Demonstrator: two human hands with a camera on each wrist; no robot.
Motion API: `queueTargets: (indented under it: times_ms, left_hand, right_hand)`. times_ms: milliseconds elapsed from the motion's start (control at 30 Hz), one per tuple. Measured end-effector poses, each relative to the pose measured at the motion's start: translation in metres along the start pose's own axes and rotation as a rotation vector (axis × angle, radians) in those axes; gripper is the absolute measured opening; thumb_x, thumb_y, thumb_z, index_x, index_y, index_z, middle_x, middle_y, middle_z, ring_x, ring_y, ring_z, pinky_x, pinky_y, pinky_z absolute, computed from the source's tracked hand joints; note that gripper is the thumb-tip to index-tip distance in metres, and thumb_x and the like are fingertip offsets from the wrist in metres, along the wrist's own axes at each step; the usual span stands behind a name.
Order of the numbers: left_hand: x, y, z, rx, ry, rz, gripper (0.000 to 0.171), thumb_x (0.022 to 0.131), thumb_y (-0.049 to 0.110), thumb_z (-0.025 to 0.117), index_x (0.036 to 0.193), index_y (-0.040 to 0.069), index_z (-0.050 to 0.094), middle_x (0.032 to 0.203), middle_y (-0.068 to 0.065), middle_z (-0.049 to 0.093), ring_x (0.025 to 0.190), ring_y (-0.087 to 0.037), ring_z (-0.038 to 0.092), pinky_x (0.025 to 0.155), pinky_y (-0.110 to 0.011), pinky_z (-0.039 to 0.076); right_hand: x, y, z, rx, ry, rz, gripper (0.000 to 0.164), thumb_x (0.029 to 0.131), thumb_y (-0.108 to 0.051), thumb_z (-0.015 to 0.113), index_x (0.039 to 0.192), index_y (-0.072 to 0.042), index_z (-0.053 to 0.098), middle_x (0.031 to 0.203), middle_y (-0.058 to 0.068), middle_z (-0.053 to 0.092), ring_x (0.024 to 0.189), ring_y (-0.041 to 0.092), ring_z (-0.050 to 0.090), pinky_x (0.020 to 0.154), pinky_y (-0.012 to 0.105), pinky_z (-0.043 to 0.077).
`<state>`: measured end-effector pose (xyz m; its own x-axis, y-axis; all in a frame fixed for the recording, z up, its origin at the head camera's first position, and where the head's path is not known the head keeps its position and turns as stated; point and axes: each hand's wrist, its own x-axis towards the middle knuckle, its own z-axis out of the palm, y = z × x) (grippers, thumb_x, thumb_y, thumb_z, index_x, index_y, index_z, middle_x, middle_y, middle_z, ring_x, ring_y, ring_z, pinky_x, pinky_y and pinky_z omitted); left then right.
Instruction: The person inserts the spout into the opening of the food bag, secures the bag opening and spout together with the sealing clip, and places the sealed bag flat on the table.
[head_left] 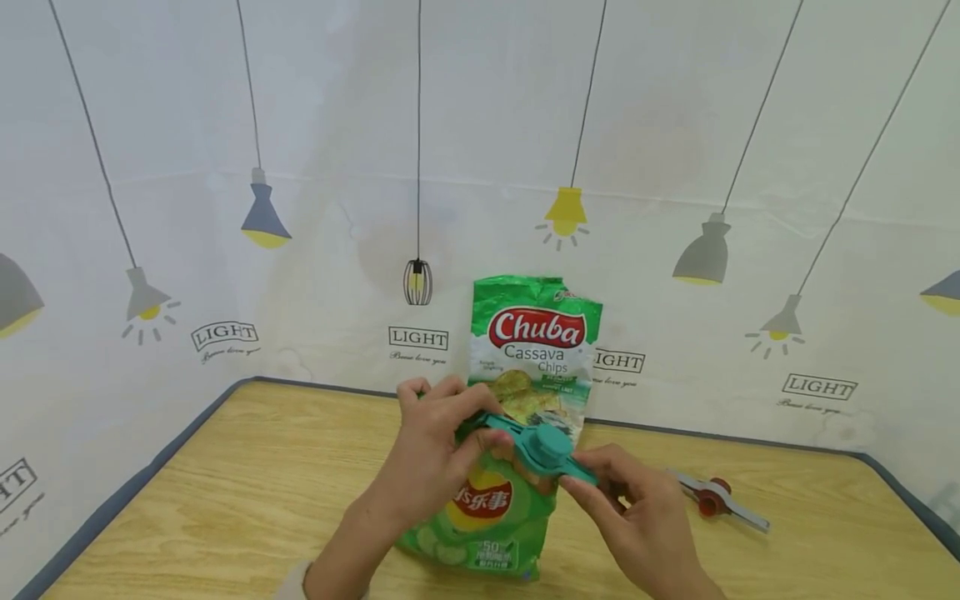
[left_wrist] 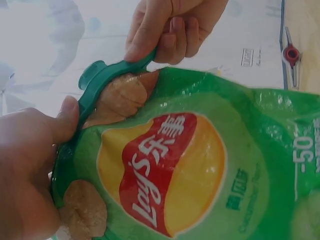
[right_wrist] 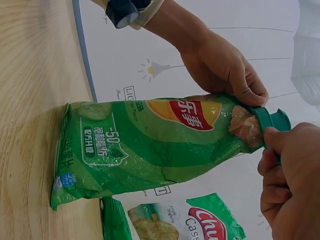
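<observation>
A teal bag clip (head_left: 547,446) with a round cap in its middle lies across the top of a green Lay's chip bag (head_left: 517,525). My left hand (head_left: 431,446) pinches the clip's left end along with the bag's top edge, the thumb on the near side. At the other end, my right hand (head_left: 637,512) grips the clip between thumb and curled fingers. In the right wrist view the Lay's bag (right_wrist: 145,150) stands upright on the table. Whether the clip is fully closed cannot be told.
Behind the Lay's bag, a green and white Chuba cassava chips bag (head_left: 534,362) stands against the lamp-printed backdrop (head_left: 322,125). A grey clip with a red cap (head_left: 717,498) lies on the wooden table (head_left: 247,492), right of my right hand.
</observation>
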<state>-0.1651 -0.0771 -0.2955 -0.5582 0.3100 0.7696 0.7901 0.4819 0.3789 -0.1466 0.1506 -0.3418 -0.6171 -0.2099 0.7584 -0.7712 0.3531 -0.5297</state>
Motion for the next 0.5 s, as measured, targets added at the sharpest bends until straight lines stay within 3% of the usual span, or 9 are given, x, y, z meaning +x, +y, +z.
queueTargets:
  times_ms: [267, 500]
  left_hand:
    - [0.0011, -0.0020, -0.0008, 0.059, -0.003, 0.010, 0.016, 0.079, 0.026, 0.075, 0.090, 0.020, 0.065, 0.078, 0.013, 0.051, 0.076, -0.005, 0.042, 0.079, -0.044, 0.013]
    - [0.0005, -0.0063, -0.0072, 0.035, 0.021, 0.052, 0.027, 0.075, 0.024, 0.079, 0.099, 0.017, 0.067, 0.088, 0.012, 0.064, 0.090, -0.007, 0.050, 0.083, -0.048, 0.015]
  right_hand:
    - [0.0002, 0.0031, -0.0032, 0.024, -0.015, 0.020, 0.033, 0.082, 0.011, 0.067, 0.107, -0.010, 0.068, 0.069, -0.009, 0.057, 0.052, 0.005, 0.049, 0.047, 0.020, 0.041]
    - [0.0015, 0.0044, -0.0062, 0.037, -0.035, 0.074, 0.029, 0.086, 0.008, 0.065, 0.109, -0.010, 0.068, 0.072, -0.006, 0.061, 0.058, 0.009, 0.057, 0.052, 0.024, 0.047]
